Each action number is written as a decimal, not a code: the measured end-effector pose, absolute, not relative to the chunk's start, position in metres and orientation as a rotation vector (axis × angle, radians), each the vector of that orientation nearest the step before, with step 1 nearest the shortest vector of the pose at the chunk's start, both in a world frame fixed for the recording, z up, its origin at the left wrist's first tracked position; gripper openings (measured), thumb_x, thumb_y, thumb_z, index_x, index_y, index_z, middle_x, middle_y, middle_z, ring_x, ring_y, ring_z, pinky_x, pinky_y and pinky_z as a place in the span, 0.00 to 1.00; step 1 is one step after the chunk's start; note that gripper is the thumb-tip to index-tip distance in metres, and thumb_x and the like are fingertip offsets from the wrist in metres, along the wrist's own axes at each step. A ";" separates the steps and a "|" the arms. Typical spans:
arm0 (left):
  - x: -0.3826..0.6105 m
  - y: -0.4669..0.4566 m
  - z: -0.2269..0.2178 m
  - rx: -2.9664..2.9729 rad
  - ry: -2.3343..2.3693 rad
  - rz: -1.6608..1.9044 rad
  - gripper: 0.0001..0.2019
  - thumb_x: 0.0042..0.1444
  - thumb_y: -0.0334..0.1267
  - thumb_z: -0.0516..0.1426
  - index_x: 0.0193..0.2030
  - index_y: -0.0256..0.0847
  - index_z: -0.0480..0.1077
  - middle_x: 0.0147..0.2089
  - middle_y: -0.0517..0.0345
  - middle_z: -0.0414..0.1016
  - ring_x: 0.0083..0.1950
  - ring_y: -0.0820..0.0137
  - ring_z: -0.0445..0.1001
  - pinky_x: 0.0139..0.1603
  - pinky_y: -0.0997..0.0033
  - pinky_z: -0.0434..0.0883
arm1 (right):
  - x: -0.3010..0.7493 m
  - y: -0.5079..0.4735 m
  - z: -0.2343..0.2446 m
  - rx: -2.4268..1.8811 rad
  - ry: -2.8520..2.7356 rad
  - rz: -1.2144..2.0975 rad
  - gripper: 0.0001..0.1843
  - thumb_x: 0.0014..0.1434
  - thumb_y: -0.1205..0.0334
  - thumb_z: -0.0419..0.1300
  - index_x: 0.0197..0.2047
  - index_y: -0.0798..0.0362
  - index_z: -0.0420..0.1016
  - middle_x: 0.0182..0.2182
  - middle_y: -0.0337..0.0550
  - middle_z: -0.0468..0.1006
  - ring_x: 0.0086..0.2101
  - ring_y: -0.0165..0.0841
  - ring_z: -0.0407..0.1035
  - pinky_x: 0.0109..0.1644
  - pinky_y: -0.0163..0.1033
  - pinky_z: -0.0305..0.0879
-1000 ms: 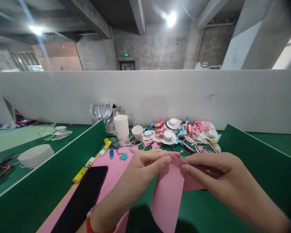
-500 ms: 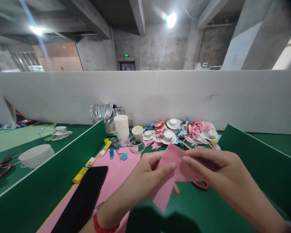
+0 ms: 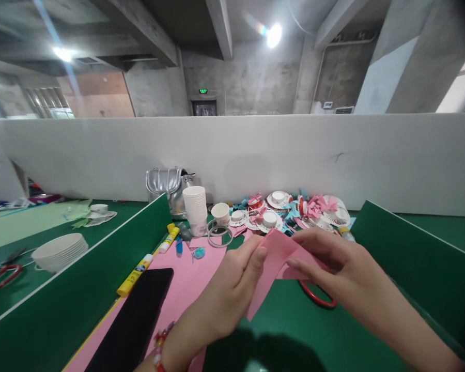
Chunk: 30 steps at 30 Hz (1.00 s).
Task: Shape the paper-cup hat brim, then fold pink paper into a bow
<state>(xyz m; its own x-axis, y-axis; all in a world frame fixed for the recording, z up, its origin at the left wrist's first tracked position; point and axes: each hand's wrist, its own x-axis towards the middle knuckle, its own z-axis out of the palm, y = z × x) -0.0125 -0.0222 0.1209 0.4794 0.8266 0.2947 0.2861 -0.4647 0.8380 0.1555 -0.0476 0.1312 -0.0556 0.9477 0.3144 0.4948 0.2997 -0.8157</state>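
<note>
Thumb and curled fingers of the left hand [image 3: 228, 292] are closed on a folded piece of thin pink paper [image 3: 273, 261], seen in the head view, the only one. The thumb presses on the paper's near face and the other fingers are hidden behind it. The right hand [image 3: 335, 266] pinches the same piece between thumb and fingers at its right end, the hand half closed and holding nothing else.

Neither hand is the nearer one, since both touch the paper, which is held in the air between them. Its long axis runs on a slant: from the upper end under the right fingertips, down and left to a loose corner hanging just below the left thumb.

Under the right hand and apart from it, a red plastic scissors handle loop [image 3: 318, 299] lies on the green tabletop [image 3: 313, 341].

Left of the left hand lie a large flat pink paper sheet [image 3: 196, 271], a black slab-shaped phone [image 3: 135, 320] resting on it, and a yellow glue stick [image 3: 136, 269].

Beyond both hands stand a stack of white paper cups [image 3: 196, 209] and a heap of white paper-plate crafts with pink and blue trim [image 3: 290, 209].
</note>
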 end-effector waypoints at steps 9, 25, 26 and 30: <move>-0.009 -0.024 0.120 2.209 0.918 0.744 0.15 0.60 0.42 0.39 0.39 0.40 0.63 0.31 0.57 0.68 0.29 0.71 0.64 0.30 0.73 0.60 | 0.147 -0.048 0.131 -1.204 -1.665 0.332 0.04 0.51 0.63 0.56 0.27 0.50 0.71 0.29 0.40 0.75 0.33 0.33 0.70 0.36 0.36 0.69; -0.009 -0.024 0.119 2.314 0.923 0.694 0.14 0.59 0.43 0.40 0.30 0.40 0.60 0.27 0.59 0.66 0.25 0.73 0.60 0.24 0.74 0.55 | 0.148 -0.048 0.124 -1.114 -1.567 0.380 0.03 0.48 0.64 0.59 0.24 0.52 0.70 0.25 0.41 0.75 0.29 0.32 0.70 0.31 0.36 0.71; -0.009 -0.024 0.119 2.299 0.918 0.695 0.15 0.60 0.43 0.40 0.30 0.40 0.60 0.26 0.60 0.65 0.24 0.73 0.59 0.24 0.74 0.55 | 0.148 -0.048 0.124 -1.119 -1.556 0.383 0.04 0.48 0.63 0.59 0.24 0.52 0.70 0.25 0.41 0.75 0.28 0.32 0.71 0.31 0.36 0.72; -0.010 -0.025 0.123 2.163 0.878 0.715 0.16 0.60 0.43 0.39 0.29 0.40 0.60 0.25 0.61 0.63 0.25 0.74 0.58 0.25 0.75 0.56 | 0.148 -0.049 0.127 -1.177 -1.486 0.392 0.04 0.47 0.63 0.60 0.24 0.52 0.70 0.24 0.40 0.75 0.26 0.31 0.70 0.29 0.34 0.72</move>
